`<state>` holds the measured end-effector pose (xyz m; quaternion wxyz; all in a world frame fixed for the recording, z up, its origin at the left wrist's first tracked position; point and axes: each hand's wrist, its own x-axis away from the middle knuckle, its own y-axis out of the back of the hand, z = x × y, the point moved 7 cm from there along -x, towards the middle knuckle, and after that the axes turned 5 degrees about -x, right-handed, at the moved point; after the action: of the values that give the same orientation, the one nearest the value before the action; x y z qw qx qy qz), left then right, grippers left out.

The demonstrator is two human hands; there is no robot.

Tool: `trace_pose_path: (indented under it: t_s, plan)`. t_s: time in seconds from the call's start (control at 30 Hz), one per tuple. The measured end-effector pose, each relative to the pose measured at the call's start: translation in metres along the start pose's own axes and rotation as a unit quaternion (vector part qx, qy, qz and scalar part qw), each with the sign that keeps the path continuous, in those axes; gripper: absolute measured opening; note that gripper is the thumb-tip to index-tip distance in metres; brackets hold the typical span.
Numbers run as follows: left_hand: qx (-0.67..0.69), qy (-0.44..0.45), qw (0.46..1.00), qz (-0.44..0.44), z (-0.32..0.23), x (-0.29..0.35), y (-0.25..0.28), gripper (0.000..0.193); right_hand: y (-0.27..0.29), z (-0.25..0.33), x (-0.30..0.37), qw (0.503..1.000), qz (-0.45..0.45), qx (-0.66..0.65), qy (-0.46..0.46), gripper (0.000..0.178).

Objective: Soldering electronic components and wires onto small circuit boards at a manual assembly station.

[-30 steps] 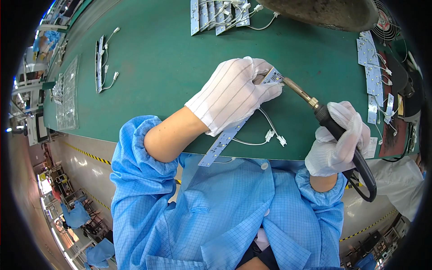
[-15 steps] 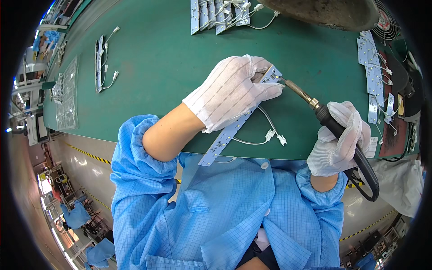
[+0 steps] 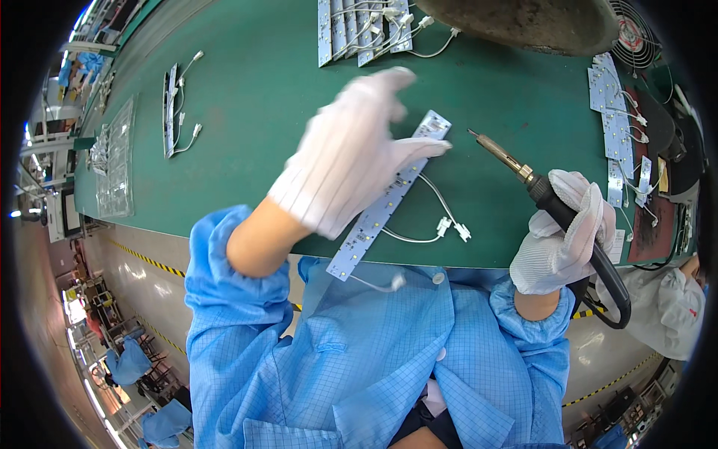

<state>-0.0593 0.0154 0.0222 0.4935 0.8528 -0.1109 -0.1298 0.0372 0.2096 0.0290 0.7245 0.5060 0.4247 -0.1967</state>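
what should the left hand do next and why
Probably close the left hand around the light strip: the hand is spread open, the strip's near end juts past the edge of the table, and the soldering iron in the right hand is clear of the strip.

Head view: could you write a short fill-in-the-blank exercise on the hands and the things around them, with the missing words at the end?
The hand gripping the iron is the person's ____ one.
Beneath the strip, which the left hand partly hides, the table is ____ in colour.
The plugs beside the strip are ____ in colour.
The clear tray lies toward the table's ____ end.

Missing words: right; green; white; left.
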Motion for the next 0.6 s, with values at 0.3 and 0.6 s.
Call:
trace_pose_path:
  t_s: [0.3,0.6]
  plan:
    - [-0.051,0.078,0.967,0.235,0.020,0.071,0.019,0.046,-0.001,0.013,-0.022,0.996,0.004,-0.050,-0.067,0.024]
    - [0.055,0.339,0.919,-0.192,0.249,0.085,0.215,0.043,-0.001,0.018,-0.005,0.999,-0.028,-0.006,0.015,0.033]
